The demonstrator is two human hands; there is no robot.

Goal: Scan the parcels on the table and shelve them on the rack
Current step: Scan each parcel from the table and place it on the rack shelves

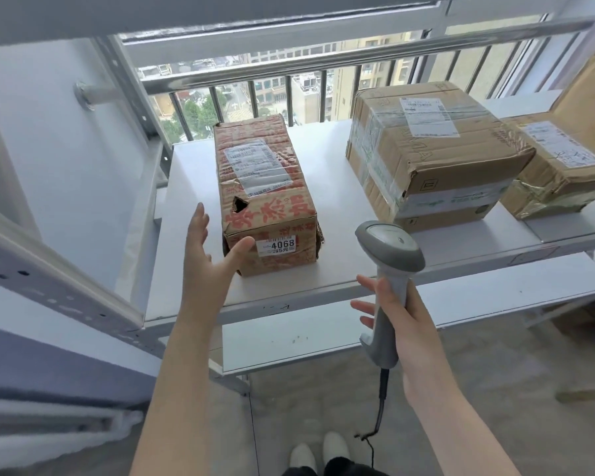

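Your left hand [203, 249], fingers released, at 9 o'clock of the red-printed parcel [265, 187] on the rack shelf [334, 201]. Right hand [399, 314] grasps the scanner [389, 249] at the parcel's 4 o'clock. Risk: a swinging scanner head clips the torn near end and skews the parcel.

White sticker [278, 246] on red-printed box [265, 187] front: "4068". Shipping labels on other parcels unreadable.
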